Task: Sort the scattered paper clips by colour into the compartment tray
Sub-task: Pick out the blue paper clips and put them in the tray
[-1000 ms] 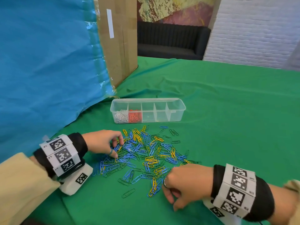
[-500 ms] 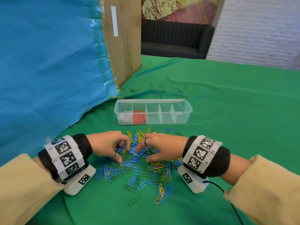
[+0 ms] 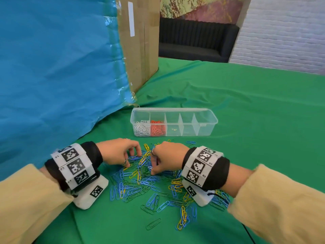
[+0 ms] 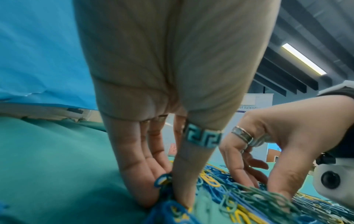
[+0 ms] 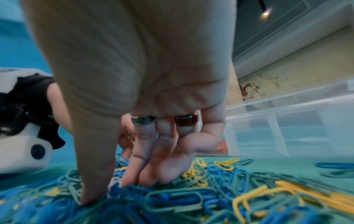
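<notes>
A heap of blue, yellow and green paper clips [image 3: 149, 187] lies on the green cloth in front of me. Behind it stands the clear compartment tray [image 3: 207, 120], with white clips [image 3: 141, 129] in its leftmost compartment and red clips [image 3: 157, 129] in the one beside it. My left hand [image 3: 133, 160] is at the heap's far side. In the left wrist view, this left hand [image 4: 166, 200] pinches blue clips between thumb and finger. My right hand [image 3: 153, 164] faces it closely. Seen from its wrist, the right hand [image 5: 107, 192] has straight fingers pressing into the clips, thumb slightly apart.
A tall cardboard box [image 3: 139, 41] draped with a blue sheet [image 3: 52, 67] rises at the left, just behind the tray. Green cloth [image 3: 255, 111] stretches to the right and back. A black sofa [image 3: 197, 43] stands beyond the table.
My right hand has moved from the heap's near right edge up and left to meet the left hand. The left hand has stayed at the heap, its fingers closing on clips.
</notes>
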